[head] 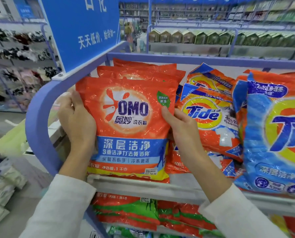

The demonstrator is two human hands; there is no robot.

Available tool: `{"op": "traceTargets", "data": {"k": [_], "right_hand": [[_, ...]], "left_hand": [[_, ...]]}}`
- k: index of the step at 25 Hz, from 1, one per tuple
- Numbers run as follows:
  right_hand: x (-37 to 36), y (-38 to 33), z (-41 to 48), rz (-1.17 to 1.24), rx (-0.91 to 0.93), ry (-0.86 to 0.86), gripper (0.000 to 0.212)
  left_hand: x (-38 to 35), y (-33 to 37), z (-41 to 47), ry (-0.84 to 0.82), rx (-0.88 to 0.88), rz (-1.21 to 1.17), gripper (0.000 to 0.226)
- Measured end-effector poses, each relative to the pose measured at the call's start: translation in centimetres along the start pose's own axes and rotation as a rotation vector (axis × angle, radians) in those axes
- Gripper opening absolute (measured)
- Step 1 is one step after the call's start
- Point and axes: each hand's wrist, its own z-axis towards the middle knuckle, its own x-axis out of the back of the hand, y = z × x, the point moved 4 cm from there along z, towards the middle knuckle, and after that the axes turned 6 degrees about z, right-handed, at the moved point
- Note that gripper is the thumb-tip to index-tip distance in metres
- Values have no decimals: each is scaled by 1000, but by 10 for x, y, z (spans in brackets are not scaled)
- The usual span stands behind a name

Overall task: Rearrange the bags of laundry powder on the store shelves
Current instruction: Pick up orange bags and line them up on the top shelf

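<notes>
An orange OMO laundry powder bag (129,127) stands upright at the front left of the top shelf (143,186). My left hand (78,119) grips its left edge, thumb on the front. My right hand (181,127) holds its right edge, thumb on the front and fingers behind. More OMO bags (140,73) are stacked behind it. Smaller Tide bags (210,114) lean to its right, and a large blue Tide bag (277,134) stands at the far right.
A curved purple shelf rail (38,121) wraps the left end, with a blue sign (81,30) above it. Red-and-green powder bags (143,213) fill the shelf below. Other aisles and shelving (229,36) lie behind; packaged goods (2,186) sit low on the left.
</notes>
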Motion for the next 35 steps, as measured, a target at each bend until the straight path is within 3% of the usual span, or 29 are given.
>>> {"op": "traceTargets", "data": {"k": [5,10,12,15,19,21,23,25,30,35], "right_hand": [[5,-3,6,-39,10,55,20],[13,-12,-2,-157,-19,11,24],[28,-16,-9,-235,21,55,23],[60,-23,-26,-343,86,148,12],[109,-36,-46,-602,179,338,10],[131,-41,-53,-676,190,406,16],[142,-41,-56,-712,199,407,25],[145,-36,-59,-766,219,398,36],[151,-26,-63,-756,283,410,43],[171,-37,-68,-776,262,422,41]], "left_hand": [[-2,9,-5,56,-82,57,29],[7,12,-19,9,-39,71,22],[10,11,-37,-28,-74,114,37],[3,13,-76,-77,-224,255,56],[-28,26,-132,-213,-532,199,47],[-53,30,-155,-385,-598,115,42],[-82,34,-170,-593,-503,95,42],[-107,33,-178,-676,-429,201,47],[-143,21,-170,-691,-314,405,45],[-154,21,-169,-683,-338,627,72]]}}
